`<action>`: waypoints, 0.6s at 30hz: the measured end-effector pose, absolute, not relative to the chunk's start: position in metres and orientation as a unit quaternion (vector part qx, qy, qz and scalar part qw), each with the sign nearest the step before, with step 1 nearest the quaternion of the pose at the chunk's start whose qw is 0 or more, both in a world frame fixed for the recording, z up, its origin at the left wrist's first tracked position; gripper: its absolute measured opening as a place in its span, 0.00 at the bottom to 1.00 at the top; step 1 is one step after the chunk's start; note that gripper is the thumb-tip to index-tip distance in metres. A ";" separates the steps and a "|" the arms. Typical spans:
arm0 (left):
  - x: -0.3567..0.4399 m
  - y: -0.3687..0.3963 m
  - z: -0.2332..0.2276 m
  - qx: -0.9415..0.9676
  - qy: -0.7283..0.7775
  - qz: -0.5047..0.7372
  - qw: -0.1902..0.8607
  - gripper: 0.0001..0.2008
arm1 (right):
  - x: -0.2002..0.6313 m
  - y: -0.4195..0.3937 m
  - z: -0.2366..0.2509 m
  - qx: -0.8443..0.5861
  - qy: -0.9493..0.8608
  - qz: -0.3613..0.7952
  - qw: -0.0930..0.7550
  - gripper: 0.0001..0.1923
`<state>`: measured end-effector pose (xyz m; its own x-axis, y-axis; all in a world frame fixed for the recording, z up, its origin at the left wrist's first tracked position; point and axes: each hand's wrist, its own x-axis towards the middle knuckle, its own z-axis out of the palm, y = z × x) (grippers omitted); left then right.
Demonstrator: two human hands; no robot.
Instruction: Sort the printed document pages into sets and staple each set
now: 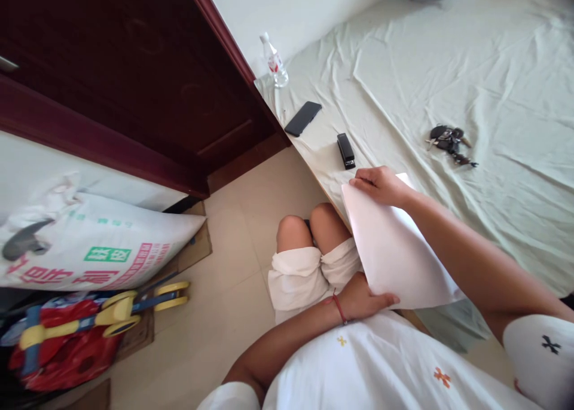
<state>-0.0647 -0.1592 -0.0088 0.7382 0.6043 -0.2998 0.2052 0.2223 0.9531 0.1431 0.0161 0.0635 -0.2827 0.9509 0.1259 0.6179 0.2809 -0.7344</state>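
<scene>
Several sheets of white paper (403,254), or one large sheet, lie tilted across the bed's edge and my lap. My left hand (365,299), with a red cord on its wrist, grips the paper's near edge; the thumb lies on top and the fingers are hidden beneath. At the far edge my right hand (381,184) is closed on the paper with its fingers curled. Just beyond the right hand, a small black stapler (345,151) rests on the sheet-covered bed, touched by neither hand.
On the pale green bed sheet (394,81) are a black phone (304,118), a water bottle (274,63) and a bunch of keys (449,141). A white printed sack (103,236) and a yellow-blue toy scooter (112,315) stand left, below a dark red door (134,57).
</scene>
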 end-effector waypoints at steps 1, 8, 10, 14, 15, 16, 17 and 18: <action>-0.067 -0.157 -0.008 0.613 0.327 0.134 0.706 0.31 | 0.144 0.015 0.065 -0.526 -0.749 0.284 0.284 0.21; -0.073 -0.110 0.017 0.579 0.460 0.290 0.607 0.31 | 0.141 0.007 0.078 -0.517 -0.771 0.255 0.269 0.19; -0.067 -0.088 0.027 0.521 0.472 0.346 0.621 0.30 | 0.136 0.005 0.080 -0.506 -0.780 0.252 0.268 0.19; -0.055 -0.056 0.042 0.350 0.484 0.396 0.697 0.29 | 0.130 0.005 0.083 -0.481 -0.793 0.248 0.279 0.19; -0.053 -0.052 0.044 0.319 0.480 0.400 0.712 0.28 | 0.131 0.005 0.083 -0.473 -0.795 0.246 0.288 0.19; -0.052 -0.050 0.045 0.296 0.475 0.406 0.723 0.28 | 0.133 0.006 0.083 -0.464 -0.798 0.244 0.297 0.19; -0.051 -0.049 0.046 0.279 0.469 0.412 0.730 0.28 | 0.136 0.006 0.082 -0.454 -0.801 0.242 0.305 0.18; -0.050 -0.050 0.046 0.268 0.463 0.419 0.734 0.28 | 0.139 0.006 0.081 -0.446 -0.803 0.243 0.312 0.18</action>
<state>-0.0501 -0.0498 0.0457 0.2202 0.8632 -0.4543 -0.3661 0.5048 0.7817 0.1387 0.0064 0.0810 -0.4075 0.8676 0.2851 0.5646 0.4847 -0.6680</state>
